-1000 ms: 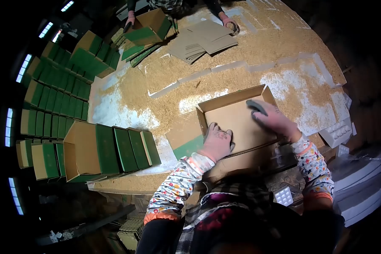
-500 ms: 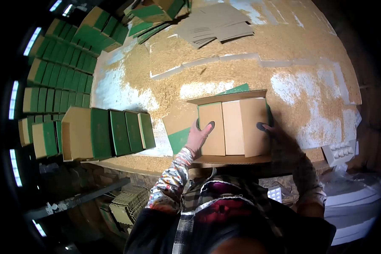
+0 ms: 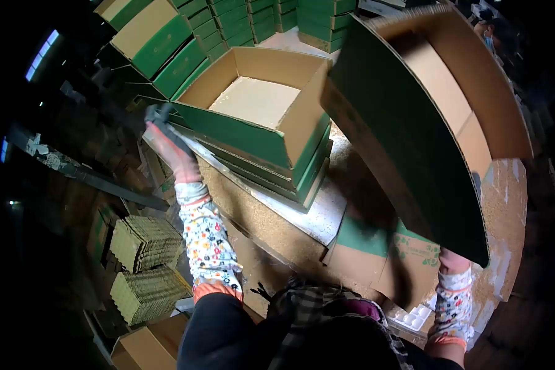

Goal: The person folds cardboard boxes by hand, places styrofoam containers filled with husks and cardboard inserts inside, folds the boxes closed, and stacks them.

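Observation:
My right hand (image 3: 455,261) grips the near end of a green and brown cardboard box (image 3: 407,132), its fingers hidden behind the box wall. This box is raised and steeply tilted, its open side facing right. At the left, my left hand (image 3: 174,148), in a dark-fingered glove, is off that box with its fingers stretched upward. It is close to the left corner of an open green box (image 3: 234,132) with a pale bottom. That open box tops a short stack; whether my fingertips touch it I cannot tell.
More green boxes (image 3: 172,52) are stacked behind. Flat cardboard (image 3: 407,271) lies on the sawdust-strewn table (image 3: 509,209). Bundled egg trays (image 3: 145,243) stand low at the left, above an open brown box (image 3: 145,351). A white egg tray (image 3: 413,317) is near my body.
My view has turned left toward the stacked boxes. The box between my hands has been lifted and tilted. My left hand has let go of it and moved left to the stack.

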### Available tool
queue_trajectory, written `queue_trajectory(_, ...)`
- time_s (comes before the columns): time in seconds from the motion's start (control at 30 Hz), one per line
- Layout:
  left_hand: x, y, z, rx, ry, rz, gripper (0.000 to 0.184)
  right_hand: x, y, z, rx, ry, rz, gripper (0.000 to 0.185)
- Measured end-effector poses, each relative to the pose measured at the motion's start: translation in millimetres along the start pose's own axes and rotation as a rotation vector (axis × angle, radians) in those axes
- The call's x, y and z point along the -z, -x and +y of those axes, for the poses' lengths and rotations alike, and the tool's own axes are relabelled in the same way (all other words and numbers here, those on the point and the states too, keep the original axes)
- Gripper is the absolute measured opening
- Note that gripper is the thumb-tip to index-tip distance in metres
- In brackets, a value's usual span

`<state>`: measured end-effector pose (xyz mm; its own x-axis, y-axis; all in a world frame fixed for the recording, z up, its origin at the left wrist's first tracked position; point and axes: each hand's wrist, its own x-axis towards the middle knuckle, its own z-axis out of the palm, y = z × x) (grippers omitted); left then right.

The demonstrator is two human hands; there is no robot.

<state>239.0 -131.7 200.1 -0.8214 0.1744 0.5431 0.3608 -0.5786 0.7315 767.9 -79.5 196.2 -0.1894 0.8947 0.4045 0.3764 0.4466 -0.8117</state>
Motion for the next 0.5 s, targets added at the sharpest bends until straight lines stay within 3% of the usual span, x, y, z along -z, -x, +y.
queue_trajectory(0.03,23.7,-9.4,-51.0,0.284,0.166,-0.110,0.048,-27.5,-22.9,-12.9,0.105,0.044,-0.061,0.065)
queue_trajectory(0.1,15.8,10.7,-93.8,0.097,0.044,0.050,0.043,-89.8,-75.2,-58.7,0.117,-0.173,-0.121,0.065)
queue_trajectory(0.13,-0.3,16.8,-81.1,0.112,0.116,0.133,0.043,-121.1,-101.9,-81.6,0.119,-0.281,-0.152,0.064)
queue_trajectory(0.17,9.4,18.6,-84.9,0.050,0.048,0.001,0.048,-163.3,-113.4,-121.5,-0.338,-0.924,-0.254,0.056)
queue_trajectory(0.23,16.0,21.5,-83.1,0.236,0.242,0.211,0.053,-180.1,-128.9,-121.3,-0.372,-0.606,-0.586,0.051)
queue_trajectory(0.27,22.9,27.0,-88.2,0.213,0.117,0.140,0.056,-188.4,-137.5,-121.1,-0.346,-0.441,-0.756,0.049)
queue_trajectory(0.33,42.1,43.3,-106.4,0.259,-0.054,-0.024,0.063,-186.2,-126.6,-88.3,-0.354,-0.655,-0.767,0.048)
queue_trajectory(0.37,54.3,69.9,-103.8,0.309,-0.185,-0.099,0.065,-171.7,-114.0,-60.1,-0.296,-0.978,-0.720,0.054)
queue_trajectory(0.47,75.3,164.8,-69.1,0.493,-0.373,-0.301,0.064,-73.3,-49.6,51.6,-0.582,-0.911,-0.471,0.048)
queue_trajectory(0.5,86.9,206.5,-66.6,0.567,-0.418,-0.352,0.062,-35.4,-13.5,87.1,-0.554,-0.490,-0.349,0.046)
